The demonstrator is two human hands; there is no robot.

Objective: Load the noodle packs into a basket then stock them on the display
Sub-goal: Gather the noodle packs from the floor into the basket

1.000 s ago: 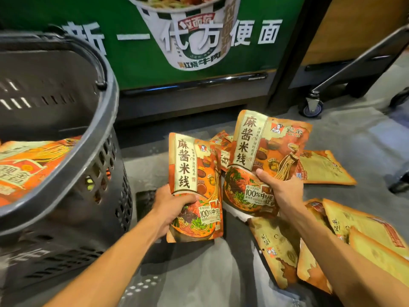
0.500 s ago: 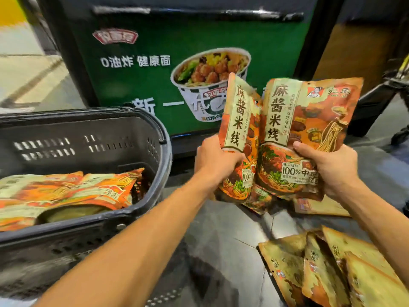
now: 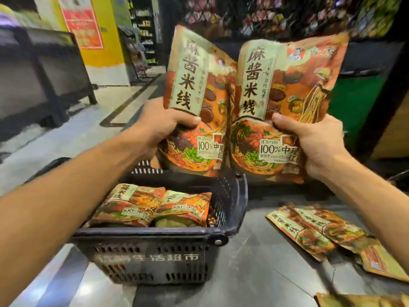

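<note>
My left hand (image 3: 163,125) grips an orange noodle pack (image 3: 197,85) by its lower left edge. My right hand (image 3: 314,142) grips a second, matching noodle pack (image 3: 287,85) by its lower right side. Both packs stand upright, side by side, raised above the far rim of a dark plastic basket (image 3: 155,260) on the floor. Inside the basket lie two noodle packs (image 3: 155,204) on top of others. Several more noodle packs (image 3: 318,231) lie loose on the grey floor to the basket's right.
A dark display stand (image 3: 39,78) is at the left, with a shop aisle behind. Shelves of goods (image 3: 276,16) run along the top. A green panel (image 3: 356,100) stands behind the packs at right. Another pack (image 3: 363,301) lies at the bottom right edge.
Both hands have lifted their packs higher and leftward from the floor pile to above the basket. The view has tilted up and the basket now lies below the packs.
</note>
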